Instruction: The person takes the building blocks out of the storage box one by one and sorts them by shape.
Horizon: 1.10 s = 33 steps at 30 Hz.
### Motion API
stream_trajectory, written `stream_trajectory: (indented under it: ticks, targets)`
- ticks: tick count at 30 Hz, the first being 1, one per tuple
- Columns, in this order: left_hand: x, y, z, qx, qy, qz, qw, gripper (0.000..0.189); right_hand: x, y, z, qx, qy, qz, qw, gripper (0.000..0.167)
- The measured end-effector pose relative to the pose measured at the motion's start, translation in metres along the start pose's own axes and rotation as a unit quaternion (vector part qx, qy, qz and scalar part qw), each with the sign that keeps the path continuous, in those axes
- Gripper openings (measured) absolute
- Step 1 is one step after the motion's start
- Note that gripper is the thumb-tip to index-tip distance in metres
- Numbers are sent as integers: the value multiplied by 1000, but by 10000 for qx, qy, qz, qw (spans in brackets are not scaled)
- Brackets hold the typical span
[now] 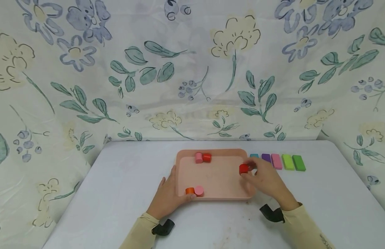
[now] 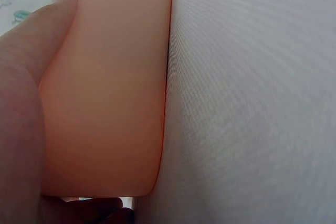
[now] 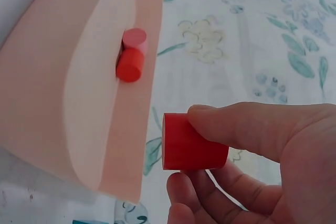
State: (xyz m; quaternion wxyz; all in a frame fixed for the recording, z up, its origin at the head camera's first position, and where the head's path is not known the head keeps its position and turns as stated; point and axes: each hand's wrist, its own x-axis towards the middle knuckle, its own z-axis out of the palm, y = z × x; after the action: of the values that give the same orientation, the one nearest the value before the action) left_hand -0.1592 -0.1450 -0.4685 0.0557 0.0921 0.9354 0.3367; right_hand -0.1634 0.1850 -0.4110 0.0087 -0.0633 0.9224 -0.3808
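A shallow pink tray (image 1: 214, 198) lies on the white table. My left hand (image 1: 167, 199) grips its near left corner, thumb along the front rim and fingers on the left side; the left wrist view shows the thumb against the tray's outer wall (image 2: 110, 103). Between thumb and fingertips my right hand (image 1: 267, 178) pinches a red cylinder block (image 3: 191, 142), held over the tray's right part. Inside the tray, a pink cylinder (image 1: 199, 158) and a red one (image 1: 207, 157) touch at the back; an orange cylinder (image 1: 190, 191) and another pink one (image 1: 199, 191) sit near the left thumb.
Right of the tray stands a row of flat blocks: blue (image 1: 254, 156), partly behind the right hand, purple (image 1: 266, 157), pink (image 1: 276, 161), yellow-green (image 1: 288, 162) and green (image 1: 299, 163). Floral cloth (image 1: 192, 69) hangs behind the table (image 1: 127, 173).
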Motion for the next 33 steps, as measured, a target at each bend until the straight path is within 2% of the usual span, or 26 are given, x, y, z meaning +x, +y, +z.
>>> stream_trajectory:
  ticks: [7, 16, 33]
  targets:
    - [2, 1, 1, -22, -34, -19, 10000, 127, 1, 6, -8, -24, -9, 145, 9999, 41]
    - [2, 1, 1, -11, -1, -42, 10000, 127, 3, 13, -19, -366, 182, 317, 9987, 40]
    - [-4, -6, -2, -18, -23, 138, 9999, 129, -1, 19, -14, -601, 243, 977, 9931, 45]
